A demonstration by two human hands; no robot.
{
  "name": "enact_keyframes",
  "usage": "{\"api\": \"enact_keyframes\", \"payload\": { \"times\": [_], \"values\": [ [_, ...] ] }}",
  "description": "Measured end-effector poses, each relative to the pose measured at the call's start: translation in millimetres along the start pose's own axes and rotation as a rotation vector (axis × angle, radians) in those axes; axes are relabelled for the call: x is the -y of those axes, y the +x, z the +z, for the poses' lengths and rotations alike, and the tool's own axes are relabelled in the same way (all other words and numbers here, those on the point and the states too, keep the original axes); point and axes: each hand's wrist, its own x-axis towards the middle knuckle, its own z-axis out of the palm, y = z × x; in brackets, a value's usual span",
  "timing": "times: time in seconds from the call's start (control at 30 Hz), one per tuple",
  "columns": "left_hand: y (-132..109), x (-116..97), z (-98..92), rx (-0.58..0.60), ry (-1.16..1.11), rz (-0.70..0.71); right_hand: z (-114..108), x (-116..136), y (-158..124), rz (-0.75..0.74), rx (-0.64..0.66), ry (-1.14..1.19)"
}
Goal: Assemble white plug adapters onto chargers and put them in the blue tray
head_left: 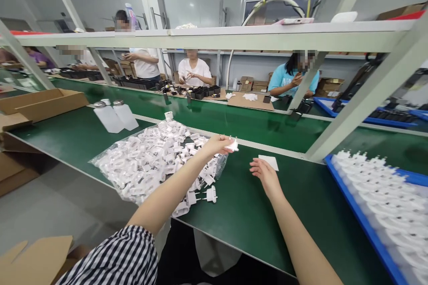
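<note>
On the bench [244, 204], a plug heap [147, 155] lies left of a tray [353, 210].

Head cam, fwd/down over bench [244, 204]

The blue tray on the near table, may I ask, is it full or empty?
Not empty: rows of white plug pieces sit in the blue tray. Whether it is full, I cannot tell; the frame crops it.

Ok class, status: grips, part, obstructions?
Left grip holding white pronged plastic plug. Right grip open near white square sheet. White plastic plug pile near left forearm.
</note>
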Motion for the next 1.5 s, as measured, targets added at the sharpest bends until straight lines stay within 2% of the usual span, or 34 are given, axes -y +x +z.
{"api": "enact_keyframes", "payload": {
  "times": [0.03,0.1,0.23,0.3,0.4,0.5,0.6,0.73,0.87,1.0,1.1,1.3,1.5],
  "values": [
    [2,1,14.8,0.064,-0.070,-0.021,1,2,-1,0.005,-0.005,0.036],
    [7,5,42.6,0.120,-0.147,-0.047,2,6,-3,-0.013,-0.024,0.042],
    [21,21,85.2,0.111,-0.282,-0.065,-7,11,-3,-0.041,-0.092,-0.067],
    [28,31,97.3,0.143,-0.435,-0.121,-15,13,-2,-0.048,-0.122,-0.111],
    [35,47,103.2,0.166,-0.595,-0.186,-23,10,3,-0.040,-0.100,-0.172],
    [38,60,101.4,0.162,-0.611,-0.195,-20,1,6,-0.002,-0.008,-0.145],
    [37,68,98.7,0.197,-0.615,-0.201,-11,-6,4,0.031,0.054,0.055],
    [35,73,99.3,0.209,-0.512,-0.153,-6,-6,-2,0.102,0.118,0.127],
    [35,74,103.1,0.089,-0.303,-0.077,-10,-4,-3,0.111,0.158,0.048],
    [43,75,99.2,-0.078,-0.095,0.025,-8,-6,-2,0.057,0.109,-0.057],
    [57,76,88.6,-0.143,0.080,0.094,-6,-9,-1,0.041,0.062,-0.095],
    [84,75,57.8,-0.144,0.339,0.216,-9,-10,3,0.039,-0.011,-0.094],
    [100,76,30.1,-0.342,0.483,0.205,-11,-6,6,0.085,-0.014,-0.166]
  ]
}}
